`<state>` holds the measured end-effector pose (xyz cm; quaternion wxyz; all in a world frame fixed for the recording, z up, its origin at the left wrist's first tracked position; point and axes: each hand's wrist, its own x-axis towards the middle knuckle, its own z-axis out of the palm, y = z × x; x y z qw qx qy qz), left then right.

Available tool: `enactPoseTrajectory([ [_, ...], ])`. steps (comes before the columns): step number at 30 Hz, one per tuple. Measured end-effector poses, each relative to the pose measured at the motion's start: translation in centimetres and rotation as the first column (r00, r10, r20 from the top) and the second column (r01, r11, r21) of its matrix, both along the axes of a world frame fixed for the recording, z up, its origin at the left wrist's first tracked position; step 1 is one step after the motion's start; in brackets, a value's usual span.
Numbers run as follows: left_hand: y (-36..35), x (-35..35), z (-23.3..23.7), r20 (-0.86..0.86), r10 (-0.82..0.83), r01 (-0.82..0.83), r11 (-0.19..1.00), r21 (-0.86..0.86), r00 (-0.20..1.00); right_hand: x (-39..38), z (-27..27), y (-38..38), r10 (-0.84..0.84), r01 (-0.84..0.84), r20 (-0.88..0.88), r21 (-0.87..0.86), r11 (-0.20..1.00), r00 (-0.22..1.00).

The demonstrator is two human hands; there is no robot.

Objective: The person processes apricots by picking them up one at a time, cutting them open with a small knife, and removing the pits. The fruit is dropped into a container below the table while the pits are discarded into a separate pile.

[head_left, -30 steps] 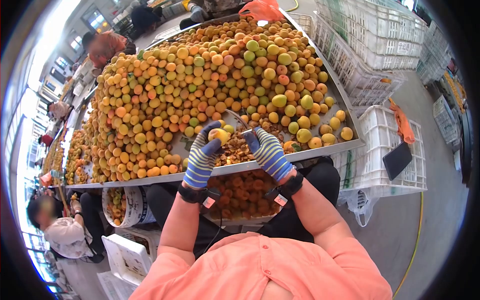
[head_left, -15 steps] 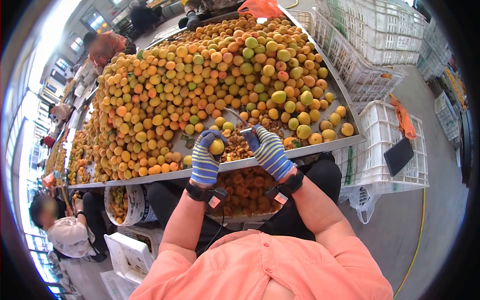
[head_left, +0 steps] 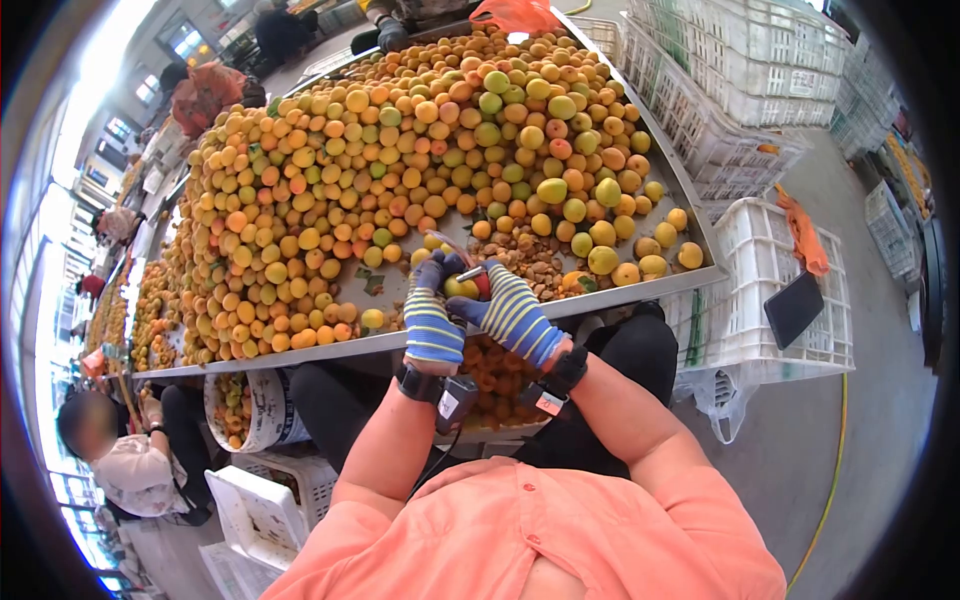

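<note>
Both my hands wear blue-and-yellow striped gloves and meet over the near edge of the metal table (head_left: 600, 300). My left hand (head_left: 432, 310) is closed around a yellow-green apricot (head_left: 460, 287). Wrapped round a small curved knife (head_left: 470, 273), my right hand (head_left: 508, 308) presses against the same fruit. The knife's thin blade points up and left over the apricot; fingers cover part of its handle. Just beyond the hands lie brown apricot pits (head_left: 525, 255). Below the table edge, halved apricots (head_left: 490, 365) show between my legs, partly hidden by my hands.
A large heap of apricots (head_left: 330, 180) covers the table. White crates (head_left: 740, 70) are stacked at the right, and another crate (head_left: 760, 240) carries an orange bag and a dark flat object. A white bucket (head_left: 262, 405) stands at left, near a seated person (head_left: 140, 455).
My hands have come together: the right moved left with the knife, up against the apricot in my left hand. The left hand shifted slightly right.
</note>
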<state>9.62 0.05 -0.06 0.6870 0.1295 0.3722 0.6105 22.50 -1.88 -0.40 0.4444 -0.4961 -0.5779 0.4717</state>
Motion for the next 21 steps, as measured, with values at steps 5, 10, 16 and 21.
enactPoseTrajectory([
  [5, -0.1, 0.4, 1.0, 0.088, -0.049, 0.047, 0.999, 0.026, 0.995, 1.0, 0.6, 0.2, 0.028, -0.028, 0.010, -0.009, 1.000, 1.000],
  [10, 0.8, -1.6, -0.8, 0.155, -0.150, 0.143, 0.988, 0.056, 0.977, 1.1, 0.1, 0.7, 0.046, -0.060, -0.232, -0.055, 0.997, 0.972],
  [16, 1.8, -8.9, 0.8, -0.768, 0.074, 0.128, 0.972, 0.199, 0.636, 2.0, 0.7, 0.8, 0.028, -0.022, -0.468, 0.018, 1.000, 0.883],
  [21, -0.3, -16.2, 4.6, -0.939, 0.343, 0.324, 0.885, 0.333, 0.030, 2.1, 0.7, 0.7, -0.018, 0.044, -0.231, 0.107, 0.993, 0.973],
])
